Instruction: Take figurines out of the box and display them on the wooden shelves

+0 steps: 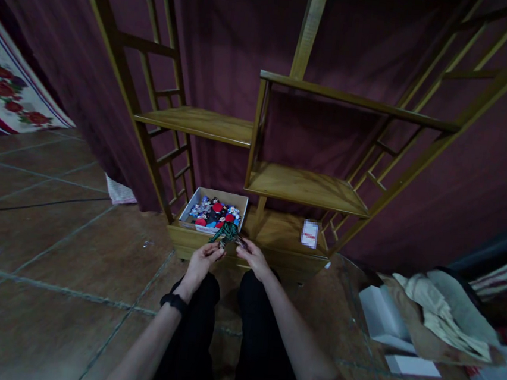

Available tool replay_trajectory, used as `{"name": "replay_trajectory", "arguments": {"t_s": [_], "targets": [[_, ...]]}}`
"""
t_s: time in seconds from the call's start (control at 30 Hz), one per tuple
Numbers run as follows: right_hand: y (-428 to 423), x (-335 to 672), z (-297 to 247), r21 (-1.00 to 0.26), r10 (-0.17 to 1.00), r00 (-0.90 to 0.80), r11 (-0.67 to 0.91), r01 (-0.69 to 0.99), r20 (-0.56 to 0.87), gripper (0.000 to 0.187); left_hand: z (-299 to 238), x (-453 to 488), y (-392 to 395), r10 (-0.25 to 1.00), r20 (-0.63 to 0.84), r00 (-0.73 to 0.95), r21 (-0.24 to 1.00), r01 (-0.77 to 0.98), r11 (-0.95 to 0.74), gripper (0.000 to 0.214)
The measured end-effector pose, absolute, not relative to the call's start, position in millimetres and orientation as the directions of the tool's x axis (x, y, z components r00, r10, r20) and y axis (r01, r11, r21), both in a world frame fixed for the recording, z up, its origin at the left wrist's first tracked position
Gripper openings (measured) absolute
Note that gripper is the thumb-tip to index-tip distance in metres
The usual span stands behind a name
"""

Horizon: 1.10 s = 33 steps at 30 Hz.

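Observation:
Both my hands are low in front of a wooden shelf unit [307, 186]. My left hand [203, 259], with a black band at its wrist, and my right hand [252, 255] are each pinched on an end of a small dark green tangled item [228, 233], held between them just above the shelf's bottom board. Right behind that item stands a white open box [199, 199] full of small red, blue and white pieces. My dark-trousered knees show below the hands.
A small white card [309, 233] stands on the bottom board to the right. White boxes [382, 316], beige cloth [441, 312] and plastic lie on the tiled floor at right. A dark curtain hangs behind the shelf; a cable [32, 206] crosses the floor at left.

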State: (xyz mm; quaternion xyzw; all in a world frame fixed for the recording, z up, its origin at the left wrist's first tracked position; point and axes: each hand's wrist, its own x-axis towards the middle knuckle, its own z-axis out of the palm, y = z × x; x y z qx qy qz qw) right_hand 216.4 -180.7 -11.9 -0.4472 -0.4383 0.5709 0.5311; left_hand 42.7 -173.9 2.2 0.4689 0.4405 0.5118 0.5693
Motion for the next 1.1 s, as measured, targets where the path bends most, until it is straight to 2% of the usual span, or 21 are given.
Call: {"name": "replay_trajectory", "arguments": {"t_s": [0.33,0.6,0.8,1.1], "targets": [[-183,214,-7,-0.944,0.998,-0.030,-0.066,-0.323,-0.059,0.045,14,44,-181,0.993,-0.013,0.115,0.982,-0.187,0.034,0.036],[-187,218,-1,-0.914,0.980,-0.174,-0.159,-0.374,-0.099,0.041,10,41,-178,0.993,-0.064,0.095,0.954,-0.286,0.089,0.040],[-188,218,1,-0.902,0.949,-0.284,-0.240,-0.358,-0.140,0.036,14,41,-180,0.964,-0.120,0.237,0.905,-0.373,0.205,0.036],[-184,218,-2,-0.892,0.899,-0.408,-0.310,-0.330,-0.162,0.040,12,37,-183,0.896,-0.100,0.432,0.852,-0.429,0.301,0.030]]}}
